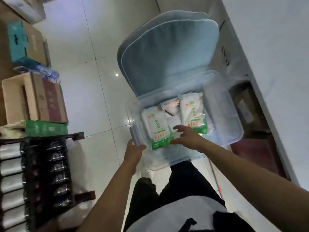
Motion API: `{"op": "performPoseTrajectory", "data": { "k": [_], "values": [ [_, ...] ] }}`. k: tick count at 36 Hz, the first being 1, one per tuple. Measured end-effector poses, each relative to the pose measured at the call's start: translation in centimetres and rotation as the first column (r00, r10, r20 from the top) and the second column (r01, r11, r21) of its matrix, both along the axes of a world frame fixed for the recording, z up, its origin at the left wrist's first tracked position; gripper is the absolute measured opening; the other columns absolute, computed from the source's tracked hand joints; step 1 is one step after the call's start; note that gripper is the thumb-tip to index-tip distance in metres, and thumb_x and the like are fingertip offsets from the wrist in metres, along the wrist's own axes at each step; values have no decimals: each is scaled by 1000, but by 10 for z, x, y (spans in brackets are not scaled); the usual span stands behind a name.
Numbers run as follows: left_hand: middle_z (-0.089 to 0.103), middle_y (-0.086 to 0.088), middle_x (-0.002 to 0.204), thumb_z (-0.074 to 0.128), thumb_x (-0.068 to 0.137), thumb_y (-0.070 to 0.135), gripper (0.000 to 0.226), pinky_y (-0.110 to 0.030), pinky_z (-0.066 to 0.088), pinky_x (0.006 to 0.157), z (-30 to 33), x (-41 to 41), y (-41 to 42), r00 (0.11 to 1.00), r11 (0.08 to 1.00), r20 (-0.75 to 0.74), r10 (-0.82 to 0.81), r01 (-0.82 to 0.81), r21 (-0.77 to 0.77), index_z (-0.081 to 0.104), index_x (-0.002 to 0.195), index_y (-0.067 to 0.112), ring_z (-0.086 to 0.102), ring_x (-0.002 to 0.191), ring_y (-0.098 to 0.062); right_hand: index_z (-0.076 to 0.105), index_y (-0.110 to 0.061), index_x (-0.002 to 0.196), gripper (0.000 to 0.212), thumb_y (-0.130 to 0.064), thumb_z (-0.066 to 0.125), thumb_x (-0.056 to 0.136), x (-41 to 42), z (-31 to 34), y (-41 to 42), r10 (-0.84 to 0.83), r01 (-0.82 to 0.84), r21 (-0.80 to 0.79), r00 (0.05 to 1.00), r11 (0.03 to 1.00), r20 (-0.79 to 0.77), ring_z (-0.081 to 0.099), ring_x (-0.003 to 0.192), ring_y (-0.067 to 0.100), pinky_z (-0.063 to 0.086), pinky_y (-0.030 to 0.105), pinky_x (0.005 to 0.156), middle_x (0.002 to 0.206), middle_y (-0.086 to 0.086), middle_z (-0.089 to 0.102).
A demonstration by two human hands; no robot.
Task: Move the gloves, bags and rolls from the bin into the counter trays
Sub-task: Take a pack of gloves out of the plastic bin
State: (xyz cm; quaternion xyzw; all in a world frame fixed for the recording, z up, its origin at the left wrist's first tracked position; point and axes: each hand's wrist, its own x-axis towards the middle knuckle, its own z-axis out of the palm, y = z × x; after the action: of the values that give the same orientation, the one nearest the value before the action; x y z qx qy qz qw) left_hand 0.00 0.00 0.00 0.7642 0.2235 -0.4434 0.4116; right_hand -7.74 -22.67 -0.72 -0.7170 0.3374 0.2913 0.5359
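Head view: the clear bin (217, 114) on the floor is gripped at its near-left rim by the left hand (135, 150), while the right hand (185, 137), fingers spread, is laid on a white-and-green packet (156, 126). Its bottom edge should be pinched before lifting.

1. The bin (220, 114) is clear, glossy plastic; its walls show the floor through them.
2. The packets (194, 113) inside are white and green plastic film, smooth, with a slight sheen.
3. The floor (93, 67) is pale tile, polished and reflective.
4. The boxes (33, 99) at the floor's left edge are matt brown cardboard.
5. The cushion (168, 52) behind the bin looks like soft blue-grey cloth with piped seams.
6. The rolls (10, 169) at lower left are shiny translucent plastic.
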Motion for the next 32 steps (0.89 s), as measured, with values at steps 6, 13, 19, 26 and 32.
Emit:
{"op": "performPoseTrajectory", "data": {
  "k": [6,13,19,26,32],
  "values": [
    [57,4,126,66,87,19,64,-21,42,62,-10,-4,-21,978,978,13,206,-206,12,37,142,38,57,91,-4,46,-9,141,77,-28,83,75,54,-77,-24,-166,176,25,964,984,-209,55,99,27,48,33,77,122,16,57],
    [55,1,134,63,90,18,66,-25,43,76,-23,-6,-22,951,950,62,304,-307,51,38,148,33,57,107,-15,42,-9,144,66,-29,69,87,85,-147,-8,-270,283,-7,907,959,-323,52,120,31,46,37,86,140,10,48],
    [57,8,126,63,89,18,59,-16,41,66,-30,-13,-25,934,936,130,334,-344,68,44,141,39,57,97,1,48,-5,133,50,-16,63,87,97,-176,23,-297,303,-30,903,952,-310,60,98,26,54,37,82,123,12,61],
    [50,9,133,67,90,26,61,-29,45,86,-32,-18,-22,932,938,141,333,-343,50,40,143,41,54,116,-17,61,-8,86,5,-9,56,89,97,-184,24,-378,367,-99,858,925,-347,66,90,29,53,32,65,100,11,68],
    [53,8,136,63,91,20,59,-23,44,79,-31,-18,-8,949,951,78,305,-308,30,43,142,41,55,119,-15,63,-5,85,8,2,67,85,93,-182,13,-382,389,-46,863,920,-330,65,105,36,55,49,92,107,18,66]
  ]
}}
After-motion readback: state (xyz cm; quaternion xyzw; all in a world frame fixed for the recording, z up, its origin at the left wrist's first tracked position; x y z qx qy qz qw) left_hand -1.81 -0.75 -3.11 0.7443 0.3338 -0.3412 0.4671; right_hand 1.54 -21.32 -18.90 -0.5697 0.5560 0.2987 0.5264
